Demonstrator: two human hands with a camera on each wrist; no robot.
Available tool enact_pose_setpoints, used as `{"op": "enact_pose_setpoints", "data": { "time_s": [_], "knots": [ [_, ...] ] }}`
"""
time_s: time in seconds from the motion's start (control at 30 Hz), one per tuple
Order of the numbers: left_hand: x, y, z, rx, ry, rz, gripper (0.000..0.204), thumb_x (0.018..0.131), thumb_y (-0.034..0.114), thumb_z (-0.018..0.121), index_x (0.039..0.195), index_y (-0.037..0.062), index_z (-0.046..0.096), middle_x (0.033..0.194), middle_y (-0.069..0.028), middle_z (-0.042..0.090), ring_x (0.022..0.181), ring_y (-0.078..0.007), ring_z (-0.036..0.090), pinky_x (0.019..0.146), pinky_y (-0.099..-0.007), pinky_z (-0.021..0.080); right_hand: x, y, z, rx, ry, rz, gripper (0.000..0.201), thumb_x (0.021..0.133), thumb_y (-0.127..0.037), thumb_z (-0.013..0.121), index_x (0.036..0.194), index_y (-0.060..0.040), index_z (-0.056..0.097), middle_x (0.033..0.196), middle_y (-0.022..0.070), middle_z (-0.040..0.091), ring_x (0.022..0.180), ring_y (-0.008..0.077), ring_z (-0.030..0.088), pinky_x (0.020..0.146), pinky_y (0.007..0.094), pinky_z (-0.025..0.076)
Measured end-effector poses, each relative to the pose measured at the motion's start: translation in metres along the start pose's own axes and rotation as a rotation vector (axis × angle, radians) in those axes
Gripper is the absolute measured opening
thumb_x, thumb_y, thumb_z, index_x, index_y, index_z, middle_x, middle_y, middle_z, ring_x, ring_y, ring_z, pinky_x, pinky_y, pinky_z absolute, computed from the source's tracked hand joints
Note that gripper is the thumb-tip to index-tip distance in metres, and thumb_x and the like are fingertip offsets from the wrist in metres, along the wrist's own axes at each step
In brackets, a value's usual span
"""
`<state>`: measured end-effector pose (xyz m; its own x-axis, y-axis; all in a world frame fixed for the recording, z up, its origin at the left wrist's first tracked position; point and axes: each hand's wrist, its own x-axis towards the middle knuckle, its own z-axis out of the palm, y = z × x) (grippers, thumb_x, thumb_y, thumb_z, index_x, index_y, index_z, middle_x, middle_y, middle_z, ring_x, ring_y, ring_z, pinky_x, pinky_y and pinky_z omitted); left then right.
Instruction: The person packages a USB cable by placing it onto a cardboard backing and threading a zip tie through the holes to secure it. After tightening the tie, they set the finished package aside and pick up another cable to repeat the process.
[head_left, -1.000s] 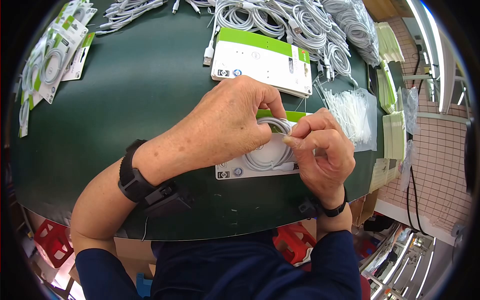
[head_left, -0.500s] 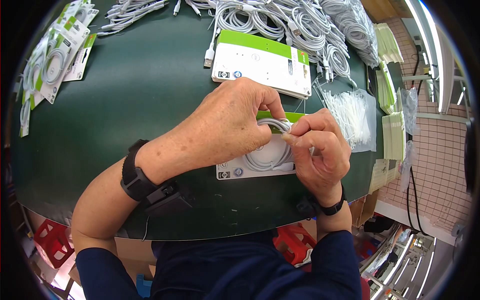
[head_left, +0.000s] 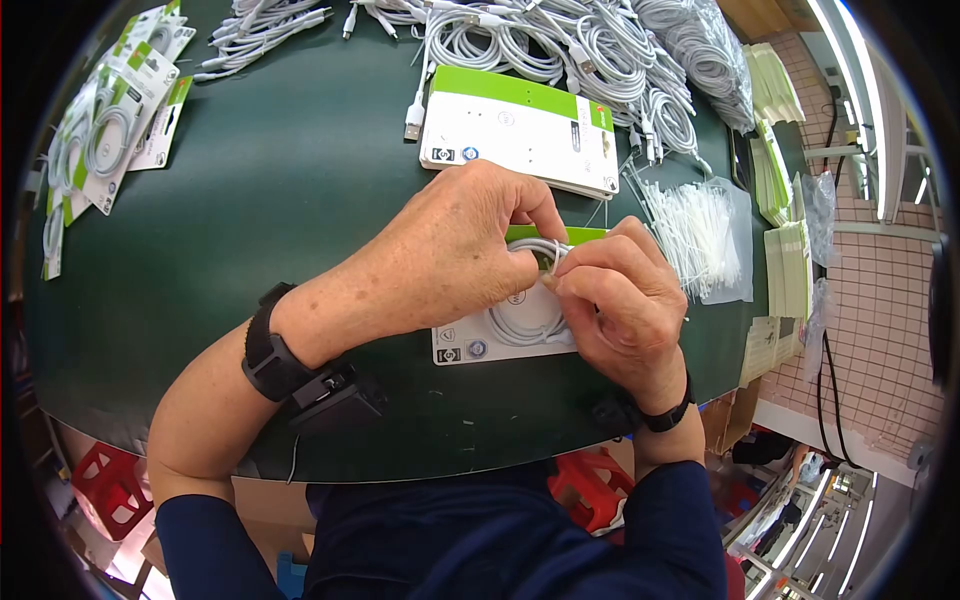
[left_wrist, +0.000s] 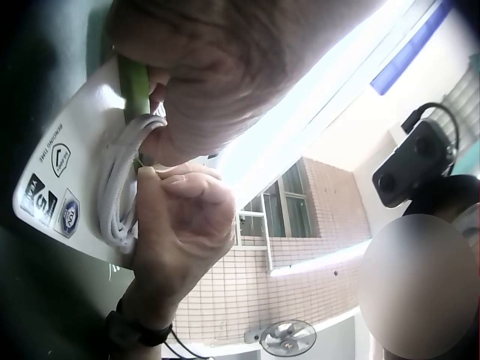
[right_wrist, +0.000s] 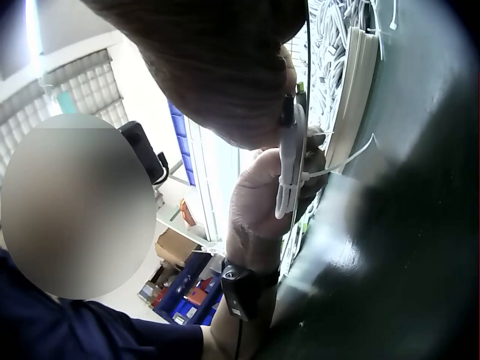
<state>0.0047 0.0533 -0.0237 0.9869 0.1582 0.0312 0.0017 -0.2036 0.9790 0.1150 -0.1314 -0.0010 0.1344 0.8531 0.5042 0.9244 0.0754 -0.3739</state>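
In the head view my left hand (head_left: 455,250) grips a coiled white cable (head_left: 515,322) against a green-and-white packaging card (head_left: 460,335), thumb across the front. At the coil's right side, my right hand (head_left: 625,305) pinches a thin white cable tie (head_left: 557,250) between thumb and forefinger. The left wrist view has the right hand (left_wrist: 184,217) close beside the cable loops (left_wrist: 118,180). From the right wrist, the card appears edge-on and raised, the left hand (right_wrist: 259,191) around it. A second tie tail (right_wrist: 352,156) sticks out behind the card.
Behind the hands lies a stack of cards (head_left: 520,130), with heaped white cables (head_left: 530,45) beyond. Loose cable ties (head_left: 695,235) lie on a plastic bag at right. Carded cables (head_left: 110,120) are piled at far left. More card stacks (head_left: 788,270) line the right edge.
My right hand has moved left toward the left thumb, and a short white length of tie now stands up at its fingertips. The left hand keeps its grip almost unmoved.
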Motion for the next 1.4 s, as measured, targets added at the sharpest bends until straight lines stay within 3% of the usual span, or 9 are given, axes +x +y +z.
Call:
{"op": "enact_pose_setpoints", "data": {
  "time_s": [0.3,0.47,0.57,0.73,1.0,1.13,1.23,1.3,1.4],
  "knots": [
    [-0.001,0.012,-0.002,0.042,-0.012,-0.050,0.032,0.076,-0.002,0.061,0.103,-0.0052,0.076,0.092,-0.0097,0.077,0.083,-0.0104,0.069,0.077,-0.0280,0.058,0.000,0.009,-0.010,0.063,-0.050,-0.011,0.025,0.072,0.005,0.083,0.090,-0.0081,0.071,0.093,0.0027,0.070,0.074,0.0200,0.062,0.060,0.0314,0.051],
    [-0.001,0.023,-0.008,-0.029,-0.006,-0.037,0.031,0.079,-0.006,0.060,0.105,-0.0056,0.076,0.098,-0.0081,0.077,0.092,-0.0106,0.069,0.085,-0.0283,0.058,-0.008,0.033,-0.029,0.319,0.470,0.232,0.014,0.092,0.007,0.074,0.104,0.0007,0.069,0.101,0.0106,0.073,0.086,0.0105,0.066,0.073,0.0248,0.055],
    [-0.003,0.031,-0.010,-0.093,-0.011,-0.010,0.032,0.080,-0.008,0.059,0.107,-0.0056,0.076,0.103,-0.0076,0.077,0.099,-0.0112,0.069,0.092,-0.0286,0.057,-0.013,0.043,-0.040,0.562,0.583,0.531,0.007,0.104,-0.001,0.061,0.109,0.0007,0.066,0.108,0.0100,0.068,0.087,0.0068,0.062,0.080,0.0255,0.053],
    [-0.008,0.045,-0.011,-0.105,-0.018,0.015,0.033,0.081,-0.011,0.060,0.110,-0.0055,0.075,0.108,-0.0071,0.076,0.106,-0.0113,0.068,0.101,-0.0286,0.054,-0.017,0.043,-0.019,1.146,0.159,0.634,0.038,0.097,-0.015,0.077,0.130,-0.0015,0.064,0.127,0.0107,0.069,0.108,0.0163,0.069,0.093,0.0308,0.057],
    [-0.011,0.047,-0.007,-0.008,-0.001,0.082,0.031,0.081,-0.012,0.061,0.108,-0.0048,0.074,0.107,-0.0074,0.076,0.104,-0.0120,0.069,0.101,-0.0290,0.054,-0.059,0.044,0.005,1.070,-0.083,0.528,0.077,0.083,-0.016,0.089,0.150,-0.0075,0.054,0.143,0.0101,0.064,0.125,0.0202,0.065,0.106,0.0363,0.055],
    [-0.012,0.044,-0.004,0.005,-0.015,0.103,0.032,0.080,-0.012,0.060,0.109,-0.0048,0.074,0.108,-0.0073,0.075,0.104,-0.0121,0.069,0.100,-0.0290,0.054,-0.057,0.049,0.006,1.176,-0.139,0.564,0.074,0.084,-0.016,0.088,0.149,-0.0067,0.054,0.139,0.0088,0.066,0.121,0.0185,0.066,0.102,0.0324,0.056],
    [-0.013,0.044,-0.002,0.005,-0.057,0.086,0.033,0.078,-0.013,0.060,0.108,-0.0054,0.074,0.109,-0.0079,0.075,0.104,-0.0129,0.069,0.100,-0.0290,0.054,-0.040,0.056,0.008,1.063,-0.118,0.355,0.048,0.081,-0.013,0.086,0.124,-0.0050,0.067,0.116,0.0059,0.071,0.100,0.0157,0.070,0.084,0.0281,0.058],
    [-0.014,0.044,0.000,0.042,-0.079,0.128,0.035,0.077,-0.013,0.059,0.107,-0.0051,0.075,0.109,-0.0089,0.075,0.105,-0.0142,0.069,0.099,-0.0294,0.055,-0.022,0.059,-0.001,0.554,-0.185,0.037,0.037,0.078,-0.012,0.085,0.110,-0.0043,0.071,0.103,0.0061,0.071,0.088,0.0166,0.070,0.075,0.0283,0.057],
    [-0.015,0.048,0.003,0.077,-0.131,0.146,0.037,0.075,-0.013,0.059,0.107,-0.0038,0.075,0.108,-0.0102,0.075,0.104,-0.0166,0.070,0.096,-0.0304,0.056,-0.011,0.047,-0.007,0.556,-0.111,0.083,0.023,0.076,-0.013,0.083,0.093,-0.0039,0.070,0.087,0.0078,0.067,0.076,0.0226,0.066,0.065,0.0314,0.053]
  ]
}}
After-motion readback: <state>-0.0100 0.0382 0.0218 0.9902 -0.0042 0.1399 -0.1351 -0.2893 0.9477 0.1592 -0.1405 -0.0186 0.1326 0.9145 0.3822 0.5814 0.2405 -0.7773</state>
